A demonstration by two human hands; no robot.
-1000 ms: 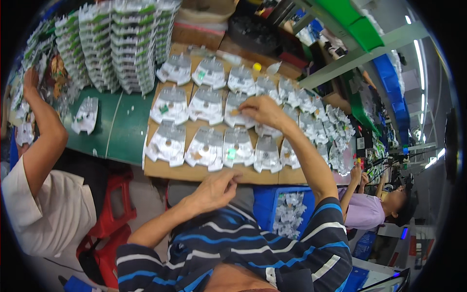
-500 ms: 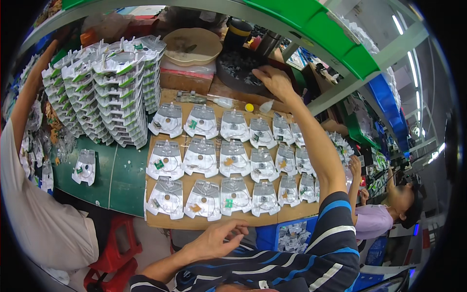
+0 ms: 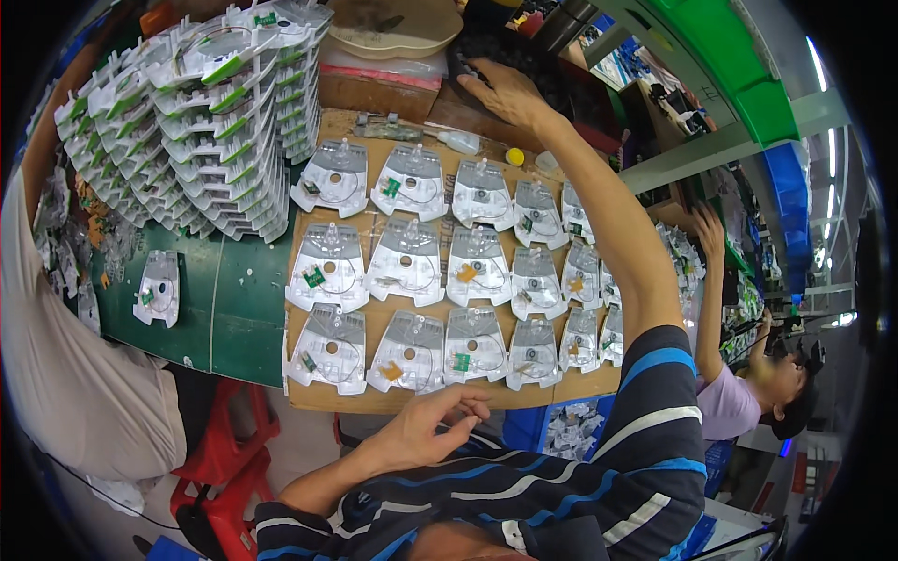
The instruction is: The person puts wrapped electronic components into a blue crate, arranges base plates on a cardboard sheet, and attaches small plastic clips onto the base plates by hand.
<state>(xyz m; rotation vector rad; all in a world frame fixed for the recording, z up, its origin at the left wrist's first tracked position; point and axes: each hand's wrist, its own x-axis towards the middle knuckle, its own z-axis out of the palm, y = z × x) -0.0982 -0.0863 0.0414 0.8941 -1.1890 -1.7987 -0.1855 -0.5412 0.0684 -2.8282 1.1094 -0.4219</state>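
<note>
My right hand (image 3: 510, 92) reaches to the far side, over a dark round bowl (image 3: 524, 49) of small dark pieces. Its thumb and forefinger are spread, with nothing clear between them; the other fingers are partly hidden. My left hand (image 3: 421, 428) hovers by the near edge of a cardboard sheet (image 3: 426, 404), loosely curled, thumb apart, holding nothing. Three rows of white-grey plastic housings (image 3: 404, 262) lie on the cardboard. Some carry a green circuit board (image 3: 313, 278), others an orange-brown piece (image 3: 466, 273), with thin wires.
Tall stacks of similar housings (image 3: 220, 122) stand at left, beside a lone housing (image 3: 159, 288) on the green table (image 3: 245, 309). A beige dish (image 3: 393, 33), clear bottle (image 3: 458, 140) and yellow cap (image 3: 514, 156) lie beyond. People sit on both sides. A blue bin (image 3: 528, 428) stands below.
The view has shifted, so the table appears higher and nearer. My right hand has moved toward the bowl's left side, its thumb and forefinger wider apart. My left hand stays by the cardboard edge.
</note>
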